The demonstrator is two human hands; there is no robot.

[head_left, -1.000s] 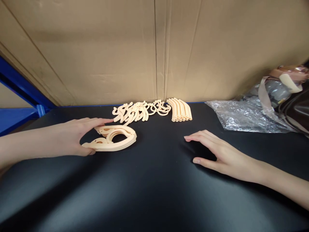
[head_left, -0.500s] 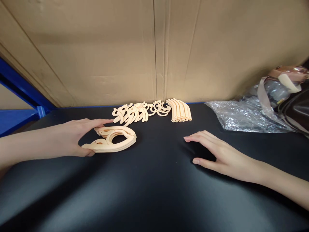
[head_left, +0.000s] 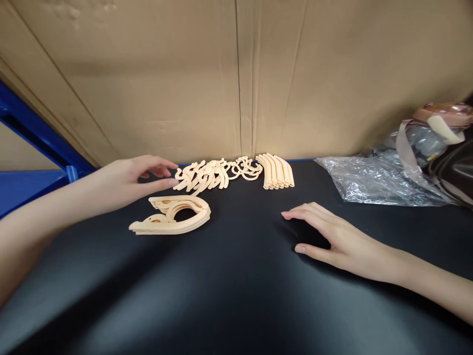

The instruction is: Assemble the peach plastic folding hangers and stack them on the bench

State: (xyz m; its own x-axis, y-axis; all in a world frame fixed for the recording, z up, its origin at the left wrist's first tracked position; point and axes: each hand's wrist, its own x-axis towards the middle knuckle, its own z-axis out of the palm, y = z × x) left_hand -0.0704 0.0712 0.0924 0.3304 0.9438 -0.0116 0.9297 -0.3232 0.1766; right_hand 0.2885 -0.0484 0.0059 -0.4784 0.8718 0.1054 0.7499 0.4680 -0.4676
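My left hand (head_left: 142, 175) reaches to the left end of a pile of beige S-shaped plastic pieces (head_left: 203, 176). Its thumb and fingers are apart, with the tips at the pile's edge; whether they touch it I cannot tell. Just below and in front lies a stack of beige folding hangers (head_left: 188, 224), folded into a rounded loop and free of both hands. My right hand (head_left: 332, 236) hovers low over or rests on the black table (head_left: 236, 296), thumb and fingers spread, holding nothing.
Beside the S-shaped pieces lie thin beige hooks (head_left: 246, 168), then a neat stack of curved beige arms (head_left: 275, 171). Clear plastic wrap (head_left: 384, 180) and a dark bag (head_left: 451, 167) sit at right. Cardboard (head_left: 185, 79) stands behind; a blue metal frame (head_left: 40, 133) borders the left.
My left hand has let go of the stack of folding hangers and moved up and right to the S-shaped pieces. My right hand has stayed in place.
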